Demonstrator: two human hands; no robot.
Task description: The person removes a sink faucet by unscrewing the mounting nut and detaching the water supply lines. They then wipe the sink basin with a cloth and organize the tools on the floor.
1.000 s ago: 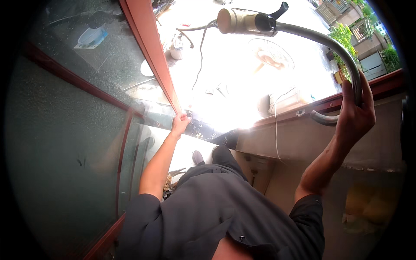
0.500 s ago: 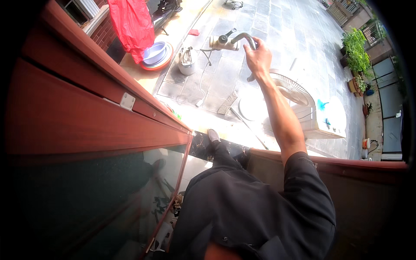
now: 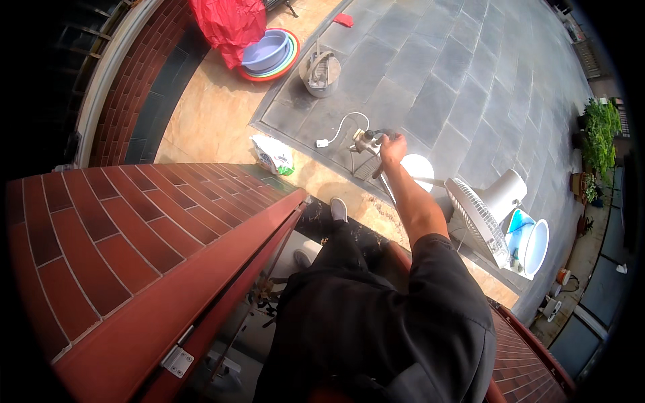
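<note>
Tool (image 3: pixel 365 141) with a curved handle, gripped in the right hand (image 3: pixel 392 149) above grey paving (image 3: pixel 410 74)

The right hand is closed around the handle, and the tool's body sticks out to the left of the fist. The tool is near the middle of the view, in line with a broom (image 3: pixel 367 166) lying beyond the doorway; whether the two touch cannot be told. The left hand lies outside the view, so its state cannot be told.

A white cord (image 3: pixel 340 127) curls on the slabs to the left of the tool, ending in a plug (image 3: pixel 322 143). Just right of the forearm, partly covered by it, is a round white lid (image 3: pixel 418 169). Farther right stands a white fan (image 3: pixel 477 220), with a pale blue basin (image 3: pixel 535 245) just beside it.

To the upper left, a bucket (image 3: pixel 322 75) stands on the paving, near stacked basins (image 3: pixel 266 52) and a red plastic bag (image 3: pixel 230 27). A white and green bag (image 3: pixel 273 155) lies near the brick wall (image 3: pixel 114 228). One shoe (image 3: pixel 338 209) shows at the doorway. Potted plants (image 3: pixel 598 138) line the far right.
</note>
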